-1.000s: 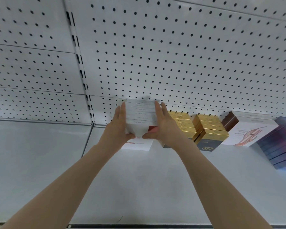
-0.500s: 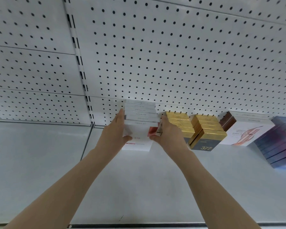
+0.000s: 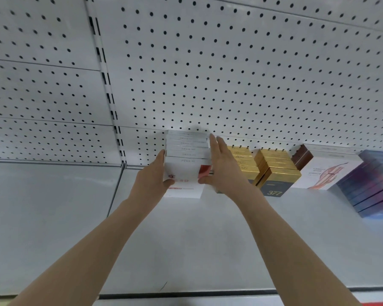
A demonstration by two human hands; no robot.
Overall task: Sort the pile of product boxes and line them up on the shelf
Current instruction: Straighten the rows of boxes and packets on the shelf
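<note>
A stack of several white product boxes (image 3: 187,154) with red print stands on the white shelf (image 3: 208,239), against the pegboard back wall. My left hand (image 3: 152,181) presses flat on the stack's left side, thumb on the front. My right hand (image 3: 224,167) presses on its right side, fingers stretched up to the top box. To the right stand a row of gold boxes (image 3: 241,161), a second gold stack marked 377 (image 3: 274,173), a white box with a brown side (image 3: 325,171) and dark blue-purple boxes (image 3: 376,184).
The white pegboard wall (image 3: 230,74) rises behind the shelf, with a slotted upright (image 3: 107,96) left of the stack. A bare shelf section (image 3: 49,213) lies left of the divider. The shelf's front edge (image 3: 186,295) runs along the bottom.
My right hand has risen along the white stack's right side, its fingers now reaching the top box. The left hand stays on the left side. The stack looks squarer.
</note>
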